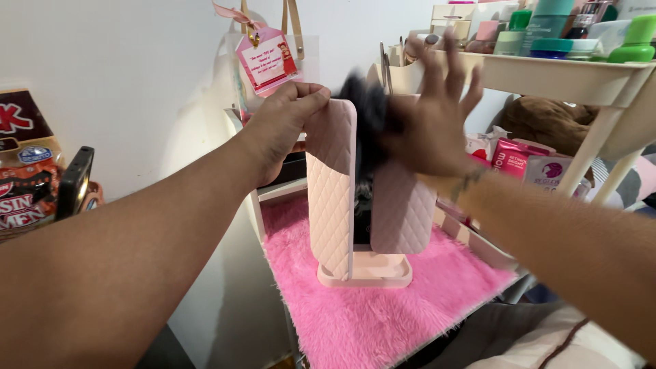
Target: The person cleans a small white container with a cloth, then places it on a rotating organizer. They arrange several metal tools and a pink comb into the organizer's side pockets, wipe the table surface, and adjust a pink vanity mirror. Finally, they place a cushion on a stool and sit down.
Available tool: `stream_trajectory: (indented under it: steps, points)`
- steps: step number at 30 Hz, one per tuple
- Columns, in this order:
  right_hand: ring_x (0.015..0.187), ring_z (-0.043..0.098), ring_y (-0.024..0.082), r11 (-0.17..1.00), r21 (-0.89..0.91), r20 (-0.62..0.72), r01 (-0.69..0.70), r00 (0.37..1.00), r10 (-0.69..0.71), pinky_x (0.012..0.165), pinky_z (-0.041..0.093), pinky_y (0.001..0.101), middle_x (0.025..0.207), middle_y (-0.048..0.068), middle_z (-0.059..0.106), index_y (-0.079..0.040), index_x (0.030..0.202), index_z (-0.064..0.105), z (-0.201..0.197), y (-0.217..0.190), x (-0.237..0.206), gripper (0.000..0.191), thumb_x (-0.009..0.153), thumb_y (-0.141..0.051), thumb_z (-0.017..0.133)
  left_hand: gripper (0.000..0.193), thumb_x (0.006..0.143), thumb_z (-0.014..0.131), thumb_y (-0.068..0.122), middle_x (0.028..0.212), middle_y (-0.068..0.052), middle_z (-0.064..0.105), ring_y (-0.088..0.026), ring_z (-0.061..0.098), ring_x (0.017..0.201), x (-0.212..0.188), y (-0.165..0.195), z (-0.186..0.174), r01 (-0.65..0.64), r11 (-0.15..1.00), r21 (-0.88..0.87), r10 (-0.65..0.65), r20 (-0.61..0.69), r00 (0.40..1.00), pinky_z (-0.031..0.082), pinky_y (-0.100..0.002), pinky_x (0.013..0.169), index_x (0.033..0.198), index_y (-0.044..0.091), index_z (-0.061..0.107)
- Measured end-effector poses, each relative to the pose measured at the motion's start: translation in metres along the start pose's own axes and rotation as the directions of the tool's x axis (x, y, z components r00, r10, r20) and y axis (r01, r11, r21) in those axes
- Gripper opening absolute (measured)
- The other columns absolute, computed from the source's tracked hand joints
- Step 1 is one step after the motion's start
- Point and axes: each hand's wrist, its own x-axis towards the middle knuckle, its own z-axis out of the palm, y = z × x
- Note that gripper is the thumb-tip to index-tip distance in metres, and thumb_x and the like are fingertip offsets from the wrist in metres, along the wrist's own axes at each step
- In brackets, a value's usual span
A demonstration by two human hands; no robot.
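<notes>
A pink quilted folding mirror (330,198) stands upright on its pink base (369,272) on a fluffy pink mat (383,314). My left hand (283,123) grips the top of the mirror's left panel. The right panel (403,212) is partly folded inward. My right hand (430,116) is at the top of the gap between the panels, fingers spread, against a blurred dark fluffy thing (362,116); whether the hand holds it is unclear.
A cream shelf cart (567,75) at the right carries green bottles and jars, with pink packets (512,157) below. A tagged clear bag (270,58) hangs behind the mirror. Snack packs (27,184) and a phone (74,181) sit at the left.
</notes>
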Motion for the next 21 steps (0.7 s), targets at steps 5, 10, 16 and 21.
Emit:
stream_trajectory:
  steps: [5, 10, 16, 21]
  points:
    - [0.148, 0.038, 0.037, 0.899, 0.223, 0.041, -0.378, 0.925, 0.378, 0.124, 0.03, 0.0515, 0.152, 0.012, 0.05, -0.018, 0.13, 0.06, 0.002, 0.036, 0.02, 0.053, 0.084, -0.021, 0.086, 0.049, 0.089, 0.066, 0.049, 0.124, 0.002, 0.064, -0.014, 0.062, 0.115, -0.003, -0.005, -0.005, 0.025, 0.999, -0.019, -0.023, 0.087, 0.996, 0.051, -0.044, 0.098, 0.128, 0.022, 0.056]
    - [0.13, 0.059, 0.042, 0.874, 0.408, -0.213, -0.264, 0.904, 0.372, 0.11, 0.047, 0.0444, 0.141, 0.028, 0.053, -0.017, 0.162, 0.024, -0.014, 0.093, -0.023, 0.092, 0.084, 0.006, 0.067, 0.055, 0.088, 0.066, 0.049, 0.123, -0.001, 0.068, -0.017, 0.063, 0.113, -0.007, -0.024, -0.013, 0.067, 0.997, -0.03, -0.057, 0.254, 0.966, 0.051, -0.043, 0.099, 0.131, 0.016, 0.06]
    - [0.09, 0.071, 0.032, 0.689, 0.019, 0.337, -0.725, 0.653, 0.678, 0.082, 0.056, 0.0416, 0.101, 0.019, 0.075, -0.018, 0.126, 0.073, -0.05, 0.094, -0.084, 0.034, 0.096, -0.009, 0.059, 0.054, 0.081, 0.071, 0.044, 0.126, 0.005, 0.069, -0.012, 0.064, 0.116, -0.02, -0.036, -0.013, 0.205, 0.976, 0.073, -0.218, 0.293, 0.931, 0.051, -0.039, 0.099, 0.13, 0.023, 0.061]
    - [0.088, 0.071, 0.022, 0.55, 0.24, 0.551, -0.8, 0.579, 0.601, 0.077, 0.057, 0.0329, 0.102, 0.01, 0.075, -0.013, 0.128, 0.07, -0.07, 0.069, -0.077, 0.04, 0.089, -0.005, 0.062, 0.043, 0.092, 0.069, 0.037, 0.119, -0.003, 0.069, -0.017, 0.067, 0.11, -0.024, -0.025, -0.011, -0.243, 0.955, 0.172, 0.255, -0.048, 0.966, 0.055, -0.037, 0.094, 0.126, 0.012, 0.062]
